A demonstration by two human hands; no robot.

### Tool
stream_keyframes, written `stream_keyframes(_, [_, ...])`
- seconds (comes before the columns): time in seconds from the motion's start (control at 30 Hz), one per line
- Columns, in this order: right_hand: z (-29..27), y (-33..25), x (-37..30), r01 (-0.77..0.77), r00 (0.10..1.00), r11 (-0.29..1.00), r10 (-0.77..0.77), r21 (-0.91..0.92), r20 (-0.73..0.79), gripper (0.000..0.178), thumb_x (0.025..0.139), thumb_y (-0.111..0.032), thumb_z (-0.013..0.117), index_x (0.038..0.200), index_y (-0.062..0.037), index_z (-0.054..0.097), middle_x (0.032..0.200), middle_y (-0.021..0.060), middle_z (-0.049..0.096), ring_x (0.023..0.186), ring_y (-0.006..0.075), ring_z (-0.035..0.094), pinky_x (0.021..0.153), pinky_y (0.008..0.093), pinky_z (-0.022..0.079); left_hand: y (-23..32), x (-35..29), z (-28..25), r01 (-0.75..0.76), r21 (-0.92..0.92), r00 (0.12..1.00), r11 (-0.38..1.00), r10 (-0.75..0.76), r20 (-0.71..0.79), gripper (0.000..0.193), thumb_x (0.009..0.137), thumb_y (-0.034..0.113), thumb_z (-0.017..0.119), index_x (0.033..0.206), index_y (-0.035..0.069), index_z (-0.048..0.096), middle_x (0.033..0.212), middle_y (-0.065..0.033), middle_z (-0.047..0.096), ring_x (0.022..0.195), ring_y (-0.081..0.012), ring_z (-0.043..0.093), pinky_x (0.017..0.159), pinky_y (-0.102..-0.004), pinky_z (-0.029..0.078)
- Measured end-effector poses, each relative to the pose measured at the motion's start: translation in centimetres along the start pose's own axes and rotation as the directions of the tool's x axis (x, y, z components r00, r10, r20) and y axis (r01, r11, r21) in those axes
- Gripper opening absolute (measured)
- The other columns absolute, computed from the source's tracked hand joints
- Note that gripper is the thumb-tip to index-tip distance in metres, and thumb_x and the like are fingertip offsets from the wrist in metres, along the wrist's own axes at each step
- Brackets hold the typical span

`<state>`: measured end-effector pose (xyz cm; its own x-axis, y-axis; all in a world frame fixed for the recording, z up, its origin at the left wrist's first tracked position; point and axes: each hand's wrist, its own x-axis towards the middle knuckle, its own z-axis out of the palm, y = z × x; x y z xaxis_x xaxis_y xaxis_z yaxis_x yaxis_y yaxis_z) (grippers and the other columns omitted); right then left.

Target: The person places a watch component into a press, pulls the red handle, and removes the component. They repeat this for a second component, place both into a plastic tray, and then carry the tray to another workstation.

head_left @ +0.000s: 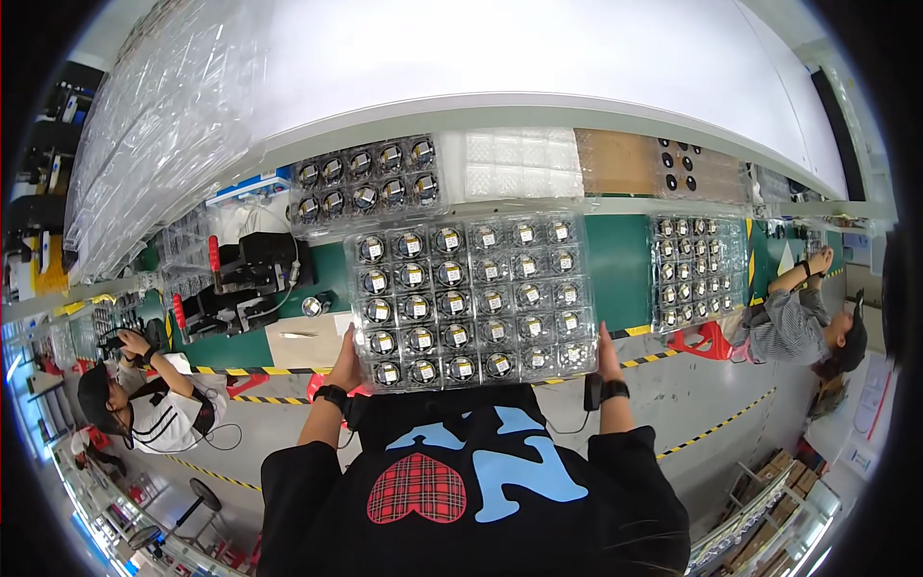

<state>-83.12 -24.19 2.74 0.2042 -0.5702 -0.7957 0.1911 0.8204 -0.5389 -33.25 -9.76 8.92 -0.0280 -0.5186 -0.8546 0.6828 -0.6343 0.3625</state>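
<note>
A clear plastic blister tray (583, 317) spans the middle in front of me, its cells filled with small round black parts (456, 303) bearing white labels. My left hand (345, 367) is closed on the tray's near left corner. At the near right corner my right hand (608, 356) grips the same tray from the side. Fingers under the tray are hidden on both sides. The tray lies level, over the green bench (615, 260); whether it touches the bench I cannot tell.
Behind stands another filled tray (365, 183), beside clear empty trays (519, 163). A further filled tray (699, 272) lies right. Left are a black fixture with red handles (245, 284), a loose round part (311, 306) and tweezers (296, 336). Co-workers sit at both sides (178, 404) (798, 317).
</note>
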Motion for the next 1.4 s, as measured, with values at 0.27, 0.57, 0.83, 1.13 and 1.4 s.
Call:
stream_keyframes(0.27, [1.0, -7.6, 5.3, -0.203, 0.967, 0.964, 0.225, -0.17, 0.12, 0.063, 0.09, -0.064, 0.042, 0.121, -0.0105, 0.053, 0.088, 0.0046, 0.062, 0.077, 0.0175, 0.058, 0.072, 0.0358, 0.052, -3.7, 4.9, -5.4, -0.123, -0.107, 0.992, 0.987, 0.122, -0.019, 0.069, 0.093, 0.059, 0.034, 0.138, 0.008, 0.042, 0.134, -0.0089, 0.051, 0.123, -0.0245, 0.048, 0.103, -0.0412, 0.037])
stream_keyframes(0.57, [3.6, -9.3, 9.2, -0.149, 0.97, 0.888, 0.217, -0.435, 0.111, 0.057, 0.095, -0.056, 0.043, 0.13, -0.0116, 0.045, 0.096, -0.0006, 0.062, 0.081, 0.0118, 0.058, 0.078, 0.0321, 0.05, 0.4, 6.6, -3.4, -0.067, -0.068, 0.99, 0.995, 0.057, -0.128, 0.07, 0.094, 0.059, 0.03, 0.143, 0.009, 0.035, 0.137, -0.0096, 0.048, 0.124, -0.0259, 0.047, 0.105, -0.0396, 0.036])
stream_keyframes(0.83, [6.2, -10.4, 10.0, -0.072, 0.972, 0.963, 0.127, -0.261, 0.199, 0.057, 0.098, -0.053, 0.034, 0.138, -0.012, 0.04, 0.129, 0.0033, 0.053, 0.114, 0.0152, 0.052, 0.097, 0.0347, 0.044, 1.3, 6.2, -1.5, -0.212, -0.053, 0.977, 0.976, 0.211, -0.028, 0.072, 0.095, 0.061, 0.026, 0.144, 0.009, 0.033, 0.14, -0.0096, 0.046, 0.126, -0.0275, 0.046, 0.106, -0.0423, 0.036])
stream_keyframes(1.13, [7.6, -12.5, 4.7, -0.216, 0.88, 0.957, 0.277, -0.195, 0.386, 0.063, 0.097, -0.054, 0.037, 0.144, -0.0122, 0.031, 0.143, 0.0036, 0.04, 0.126, 0.0183, 0.043, 0.105, 0.0372, 0.037, 3.7, 1.0, 4.9, -0.176, -0.176, 0.983, 0.968, 0.163, -0.088, 0.067, 0.094, 0.057, 0.028, 0.139, 0.009, 0.039, 0.134, -0.0102, 0.051, 0.12, -0.0265, 0.051, 0.103, -0.0416, 0.039])
stream_keyframes(1.4, [3.3, -14.2, -2.7, -0.18, 0.982, 0.95, 0.189, -0.255, 0.013, 0.075, 0.094, -0.061, 0.037, 0.149, -0.0137, 0.02, 0.148, 0.0054, 0.033, 0.135, 0.0212, 0.032, 0.111, 0.0424, 0.024, 2.5, -0.7, 7.9, -0.267, -0.244, 0.962, 0.932, 0.246, -0.116, 0.064, 0.097, 0.053, 0.026, 0.137, 0.006, 0.042, 0.129, -0.0101, 0.054, 0.117, -0.0245, 0.053, 0.103, -0.0387, 0.039])
